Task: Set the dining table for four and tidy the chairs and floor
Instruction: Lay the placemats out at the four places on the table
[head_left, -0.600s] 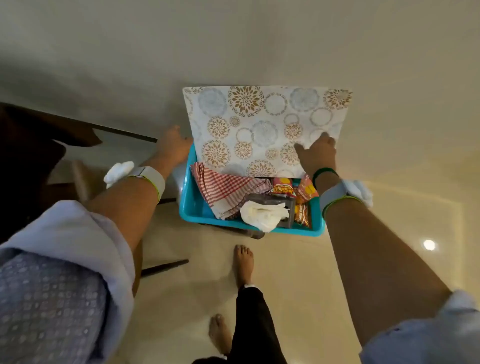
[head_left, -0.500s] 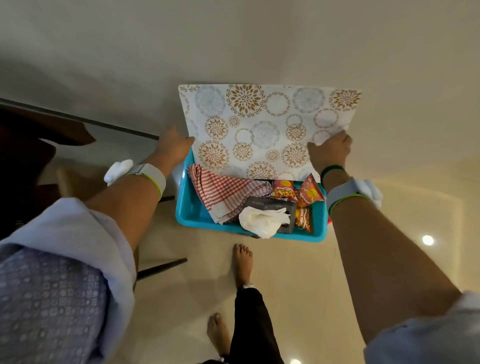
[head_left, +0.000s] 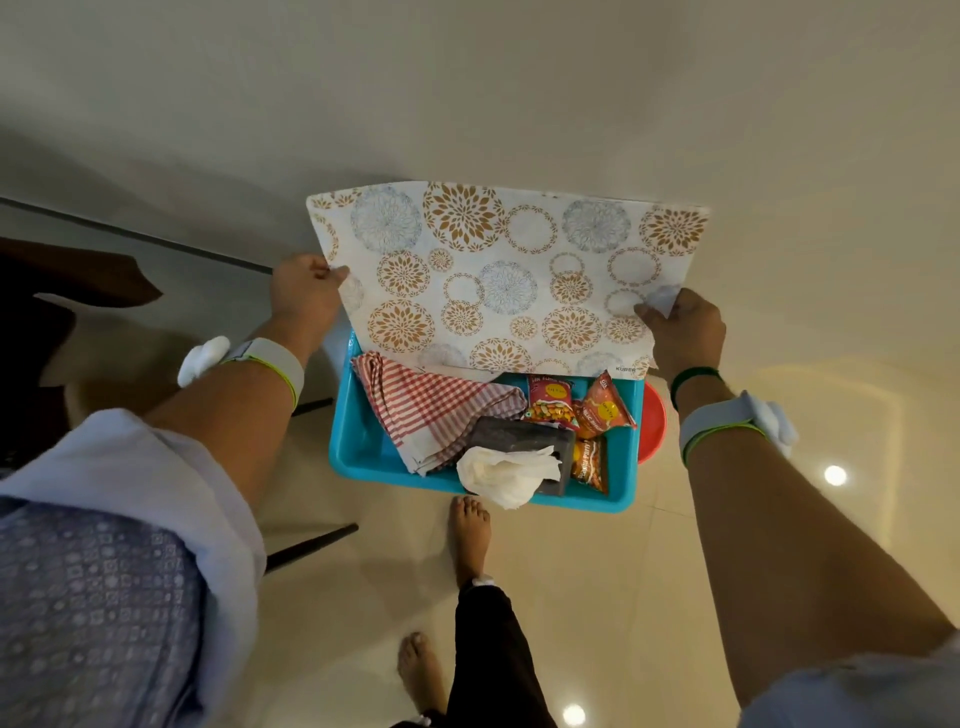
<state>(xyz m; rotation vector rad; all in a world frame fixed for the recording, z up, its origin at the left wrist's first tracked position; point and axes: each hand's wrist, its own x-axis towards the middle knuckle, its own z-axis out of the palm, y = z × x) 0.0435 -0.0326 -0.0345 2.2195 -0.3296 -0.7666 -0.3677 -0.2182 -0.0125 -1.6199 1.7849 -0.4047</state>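
Nearest, below the fingers: turquoise tray holding a checked cloth, a grey tissue box with one tissue pulled out, and snack packets. Red round item poking out past the tray's right rim, under the right hand; what it is, cannot tell. Tray parked close, probably as the supply for the settings. Above it: left hand pinching the placemat at its left edge, fingers curled tight on it; right hand pinching the near right corner, likewise closed on the sheet. Mat stretched between the two grips, near edge over the tray's far side, far edge out over the tabletop. Two-point hold likely chosen to keep a floppy sheet taut and square for lay-down. Left of the left hand: dark chair, detail unclear. Mat not yet laid.
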